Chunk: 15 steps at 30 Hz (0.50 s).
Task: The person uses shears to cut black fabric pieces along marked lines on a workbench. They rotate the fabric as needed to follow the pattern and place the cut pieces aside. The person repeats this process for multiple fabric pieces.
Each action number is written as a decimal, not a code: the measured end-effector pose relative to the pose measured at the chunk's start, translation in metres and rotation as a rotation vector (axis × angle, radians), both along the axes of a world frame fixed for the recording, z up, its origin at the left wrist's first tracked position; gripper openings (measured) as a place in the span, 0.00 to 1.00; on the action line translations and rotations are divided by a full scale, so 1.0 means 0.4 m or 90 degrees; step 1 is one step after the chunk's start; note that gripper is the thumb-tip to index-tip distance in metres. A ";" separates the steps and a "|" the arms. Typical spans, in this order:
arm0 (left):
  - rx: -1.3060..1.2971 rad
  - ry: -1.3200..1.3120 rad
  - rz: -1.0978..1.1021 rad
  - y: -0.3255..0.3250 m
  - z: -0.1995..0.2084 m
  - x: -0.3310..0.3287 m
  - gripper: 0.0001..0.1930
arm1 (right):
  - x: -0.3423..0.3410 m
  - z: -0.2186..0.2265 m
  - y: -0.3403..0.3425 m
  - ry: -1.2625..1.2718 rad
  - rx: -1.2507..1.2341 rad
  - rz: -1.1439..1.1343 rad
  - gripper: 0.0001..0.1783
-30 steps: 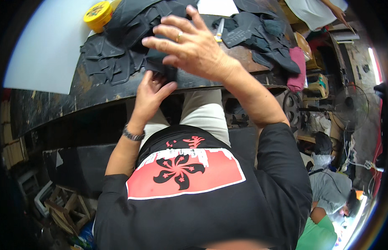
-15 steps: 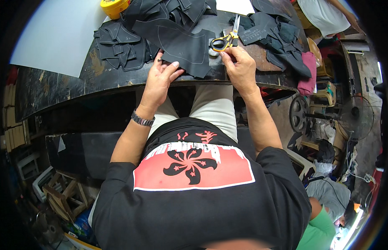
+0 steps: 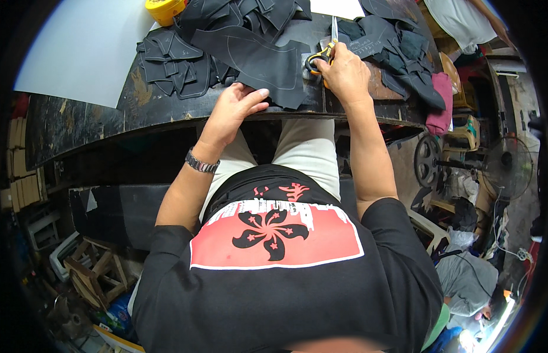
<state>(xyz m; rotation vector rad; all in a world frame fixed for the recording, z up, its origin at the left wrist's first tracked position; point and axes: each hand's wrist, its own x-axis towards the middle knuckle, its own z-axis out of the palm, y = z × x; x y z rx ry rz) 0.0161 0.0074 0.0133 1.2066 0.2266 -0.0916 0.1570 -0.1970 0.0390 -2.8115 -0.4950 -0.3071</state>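
Observation:
My right hand (image 3: pixel 347 73) is closed around the handles of a pair of scissors (image 3: pixel 331 47) with yellow and black grips. Their blades point to the far side and look closed. A large black cut panel (image 3: pixel 268 67), leather-like and marked with a pale outline, lies flat near the table's front edge. At the panel's lower left edge rests my left hand (image 3: pixel 233 112), thumb and fingers apart. Some of its fingertips meet the dark material, so whether they touch or lift it is hard to see.
Smaller black cut pieces lie in piles at the left (image 3: pixel 174 65), the back (image 3: pixel 250 15) and the right (image 3: pixel 403 53) of the dark worktable (image 3: pixel 97 123). A yellow tub (image 3: pixel 165 10), a white sheet (image 3: pixel 74 47) and a maroon cloth (image 3: pixel 440 103) sit around them. A fan (image 3: pixel 506 159) stands at right.
My right hand has moved farther from me and closed more fully around the scissors' handles. The scissors have turned more upright. My left hand has shifted slightly right along the panel's edge.

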 end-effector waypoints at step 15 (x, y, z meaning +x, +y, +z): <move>0.275 -0.111 0.132 -0.017 -0.067 -0.001 0.13 | -0.027 0.056 -0.119 0.169 0.265 0.073 0.19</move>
